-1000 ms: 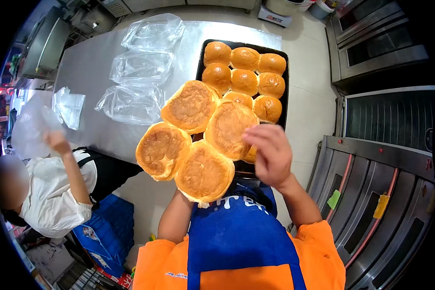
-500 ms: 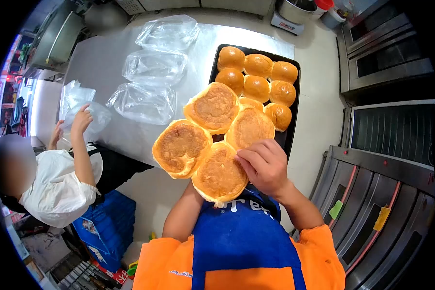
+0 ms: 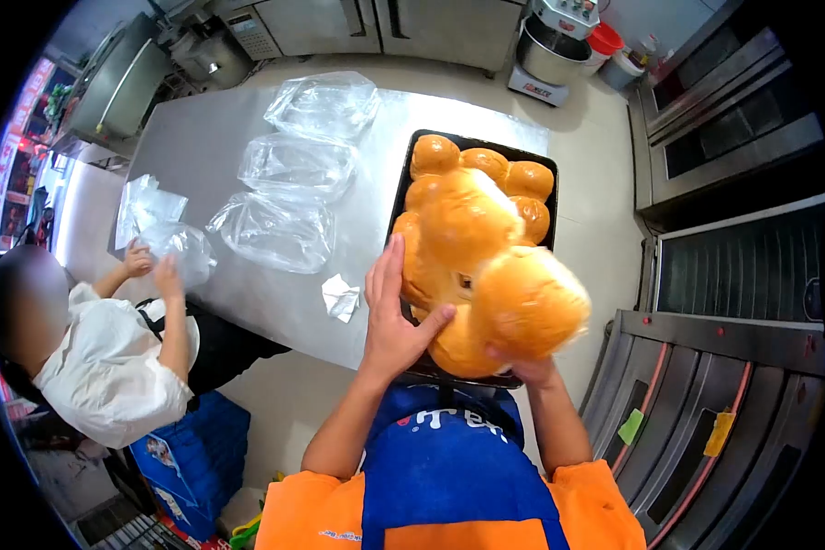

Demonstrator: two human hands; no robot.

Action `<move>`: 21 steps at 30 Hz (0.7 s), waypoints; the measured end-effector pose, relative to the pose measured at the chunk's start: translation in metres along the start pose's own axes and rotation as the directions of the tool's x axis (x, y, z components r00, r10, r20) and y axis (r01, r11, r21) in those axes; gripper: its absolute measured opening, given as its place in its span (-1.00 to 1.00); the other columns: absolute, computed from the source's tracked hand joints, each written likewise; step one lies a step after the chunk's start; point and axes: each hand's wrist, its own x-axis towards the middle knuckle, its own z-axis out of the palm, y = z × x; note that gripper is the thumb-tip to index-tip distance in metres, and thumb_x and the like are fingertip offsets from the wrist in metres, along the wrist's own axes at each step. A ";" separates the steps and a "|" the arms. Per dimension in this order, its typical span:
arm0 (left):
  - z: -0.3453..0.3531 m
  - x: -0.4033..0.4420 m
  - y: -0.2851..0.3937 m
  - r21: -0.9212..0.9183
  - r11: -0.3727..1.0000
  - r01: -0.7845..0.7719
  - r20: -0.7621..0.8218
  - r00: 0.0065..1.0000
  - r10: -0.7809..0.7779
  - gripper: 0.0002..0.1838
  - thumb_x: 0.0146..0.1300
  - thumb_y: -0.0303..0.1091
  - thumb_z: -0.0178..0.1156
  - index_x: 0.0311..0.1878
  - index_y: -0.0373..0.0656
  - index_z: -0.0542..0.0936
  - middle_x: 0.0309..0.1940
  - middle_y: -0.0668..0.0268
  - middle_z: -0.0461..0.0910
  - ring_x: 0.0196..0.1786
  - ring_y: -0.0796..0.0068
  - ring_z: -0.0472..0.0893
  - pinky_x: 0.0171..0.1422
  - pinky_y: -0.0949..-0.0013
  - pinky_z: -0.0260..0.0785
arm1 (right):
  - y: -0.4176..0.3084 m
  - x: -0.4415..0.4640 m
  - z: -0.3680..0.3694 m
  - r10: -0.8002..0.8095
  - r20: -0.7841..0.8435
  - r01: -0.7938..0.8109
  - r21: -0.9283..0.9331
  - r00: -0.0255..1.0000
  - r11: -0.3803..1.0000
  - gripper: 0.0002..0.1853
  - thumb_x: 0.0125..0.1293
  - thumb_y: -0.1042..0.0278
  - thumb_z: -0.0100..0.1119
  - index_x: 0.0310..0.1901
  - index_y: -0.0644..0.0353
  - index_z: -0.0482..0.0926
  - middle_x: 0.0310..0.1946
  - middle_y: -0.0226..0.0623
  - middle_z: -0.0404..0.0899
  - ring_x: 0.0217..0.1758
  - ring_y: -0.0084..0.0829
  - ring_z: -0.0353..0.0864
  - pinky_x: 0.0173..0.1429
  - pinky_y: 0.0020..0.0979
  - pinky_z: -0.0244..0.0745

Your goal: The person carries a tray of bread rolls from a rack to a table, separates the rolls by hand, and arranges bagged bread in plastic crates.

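Note:
A joined cluster of round bread buns (image 3: pixel 475 225) with shiny golden tops is between my two hands, tilted over the near part of the baking tray. My left hand (image 3: pixel 392 307) grips its left side, thumb on top and fingers along the edge. From the near right, my right hand (image 3: pixel 530 367) holds the cluster, most of its fingers hidden behind the closest bun. More golden buns (image 3: pixel 483 163) sit in the black baking tray (image 3: pixel 554 188) at the far end. The cluster hides the tray's near part.
Three clear plastic bags (image 3: pixel 298 165) lie in a row on the steel table (image 3: pixel 192 147), with crumpled white paper (image 3: pixel 340 298) nearer me. At left, a co-worker (image 3: pixel 110 357) handles another plastic bag (image 3: pixel 185 252). Ovens (image 3: pixel 706 412) stand to the right, a mixer (image 3: pixel 550 55) beyond.
The bun cluster has turned over, from browned undersides to glossy tops, and moved right over the tray. My left hand has come into view; my right hand has moved beneath the near bun.

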 end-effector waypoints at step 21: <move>0.031 -0.033 -0.059 -0.608 0.423 0.672 0.709 0.699 -0.092 0.16 0.25 0.09 0.53 0.68 -0.29 0.08 0.56 0.12 0.29 0.57 0.30 0.33 0.62 0.27 0.20 | 0.016 0.001 -0.058 0.240 0.441 -0.467 0.531 0.865 0.708 -0.16 0.07 0.52 0.61 0.45 0.16 0.49 0.34 -0.24 0.60 0.46 -0.20 0.50 0.56 -0.10 0.37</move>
